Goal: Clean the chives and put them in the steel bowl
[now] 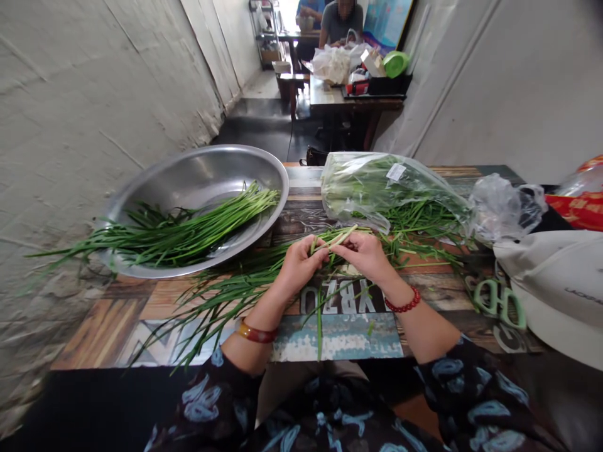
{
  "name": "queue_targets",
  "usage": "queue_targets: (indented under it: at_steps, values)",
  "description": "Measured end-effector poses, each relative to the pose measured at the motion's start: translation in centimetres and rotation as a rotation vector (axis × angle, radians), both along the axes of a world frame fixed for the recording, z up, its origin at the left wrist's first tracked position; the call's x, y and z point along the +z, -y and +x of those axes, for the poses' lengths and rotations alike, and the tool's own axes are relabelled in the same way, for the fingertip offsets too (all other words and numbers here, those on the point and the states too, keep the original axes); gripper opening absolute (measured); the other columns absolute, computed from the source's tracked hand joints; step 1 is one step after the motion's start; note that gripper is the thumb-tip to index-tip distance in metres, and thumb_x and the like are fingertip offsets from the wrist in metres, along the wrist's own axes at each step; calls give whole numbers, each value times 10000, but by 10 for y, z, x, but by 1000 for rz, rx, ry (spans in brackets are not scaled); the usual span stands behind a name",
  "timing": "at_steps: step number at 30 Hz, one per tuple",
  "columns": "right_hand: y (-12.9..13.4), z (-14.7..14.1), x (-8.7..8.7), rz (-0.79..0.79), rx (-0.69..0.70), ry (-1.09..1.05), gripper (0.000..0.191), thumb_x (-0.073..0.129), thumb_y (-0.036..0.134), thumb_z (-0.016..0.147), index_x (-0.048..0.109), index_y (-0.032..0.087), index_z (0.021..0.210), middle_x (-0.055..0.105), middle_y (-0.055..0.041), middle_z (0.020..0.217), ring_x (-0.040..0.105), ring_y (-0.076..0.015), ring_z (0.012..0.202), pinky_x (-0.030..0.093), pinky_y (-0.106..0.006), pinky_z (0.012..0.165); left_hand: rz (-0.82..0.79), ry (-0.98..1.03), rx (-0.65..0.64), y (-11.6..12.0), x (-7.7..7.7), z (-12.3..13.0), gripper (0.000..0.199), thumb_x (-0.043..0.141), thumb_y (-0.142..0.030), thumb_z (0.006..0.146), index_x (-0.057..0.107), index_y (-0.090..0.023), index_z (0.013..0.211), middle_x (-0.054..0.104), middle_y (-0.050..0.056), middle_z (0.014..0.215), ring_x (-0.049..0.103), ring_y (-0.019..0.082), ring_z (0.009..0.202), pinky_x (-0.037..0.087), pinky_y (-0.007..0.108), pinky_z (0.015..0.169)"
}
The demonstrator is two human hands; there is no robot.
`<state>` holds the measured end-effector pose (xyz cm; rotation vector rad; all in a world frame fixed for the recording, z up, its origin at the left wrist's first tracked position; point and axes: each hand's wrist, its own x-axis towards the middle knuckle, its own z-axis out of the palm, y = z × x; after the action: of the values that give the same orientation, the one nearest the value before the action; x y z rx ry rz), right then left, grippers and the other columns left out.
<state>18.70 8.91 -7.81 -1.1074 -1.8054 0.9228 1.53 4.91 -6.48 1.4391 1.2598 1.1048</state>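
My left hand [301, 262] is closed around the pale stems of a few garlic chives [340, 238], held just above the table. My right hand [370, 254] pinches the same stems close to their ends, its fingertips nearly meeting the left ones. Loose garlic chives [249, 279] lie beneath and to the left of my hands, their leaves reaching the table's front edge. At the left, a wide steel basin [188, 179] holds a bundle of garlic chives [207, 232], with leaf tips hanging over its rim. Behind my right hand lies a clear plastic bag [362, 182] of greens.
Green-handled scissors [499, 302] and a light cap [556, 270] lie at the right, near a crumpled plastic bag [502, 204] and a red package [584, 204]. Farther back, a second table [325, 94] carries bags and a black tray; two people sit there.
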Motion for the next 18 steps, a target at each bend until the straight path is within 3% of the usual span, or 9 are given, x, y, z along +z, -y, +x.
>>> queue_targets:
  at_steps: [4, 11, 18]
  values:
    - [-3, 6, 2, 73, -9, 38, 295, 716, 408, 771, 667, 198, 570, 593, 0, 547, 490, -129, 528, 359, -268, 536, 64, -51, 15, -1, -3, 0, 148, 626, -285, 837, 586, -166, 759, 612, -14, 634, 474, 101, 545, 369, 212, 542]
    - [-3, 6, 3, 107, -47, 34, 285, 717, 377, 774, 653, 209, 553, 595, 4, 541, 500, -140, 530, 366, -278, 554, 148, -139, 28, -3, -3, 2, 148, 594, -222, 852, 581, -166, 716, 586, -23, 638, 496, 116, 622, 384, 226, 611]
    - [-5, 16, 7, 231, -47, 149, 257, 667, 361, 831, 689, 217, 619, 679, -24, 657, 598, -173, 636, 435, -296, 648, 201, -216, 53, 0, 0, -2, 157, 560, -198, 852, 571, -163, 699, 553, -37, 630, 484, 112, 632, 369, 224, 640]
